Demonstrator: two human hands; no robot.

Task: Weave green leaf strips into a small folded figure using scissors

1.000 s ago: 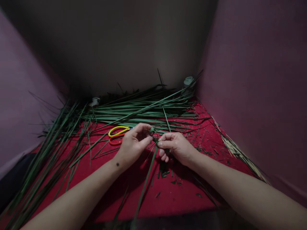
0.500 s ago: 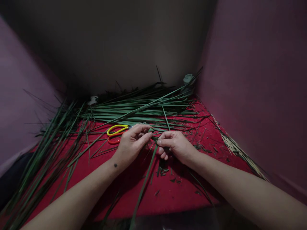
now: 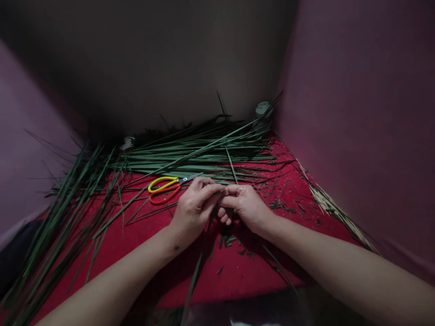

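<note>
My left hand [image 3: 199, 203] and my right hand [image 3: 244, 202] meet over the middle of the red cloth [image 3: 234, 276]. Both are closed, with thumbs and fingertips pinched together at one spot. A long green leaf strip [image 3: 193, 283] hangs from between them toward the front edge. The fingers hide most of the piece at the pinch. Just beyond my left hand lie scissors [image 3: 166, 188] with one yellow and one red handle, their blades pointing right. Short cut leaf bits [image 3: 227, 241] are scattered below my hands.
Long green leaves [image 3: 190, 151] are heaped along the back wall, with more leaves [image 3: 64, 217] down the left side. Pale thin sticks [image 3: 335, 213] line the right edge. A whitish cup-like container [image 3: 263, 109] stands in the back right corner. Purple walls flank both sides.
My left hand has moved right and turned inward, so its fingertips now meet those of my right hand. The scissors' blades have come into view. The whole view has shifted slightly.
</note>
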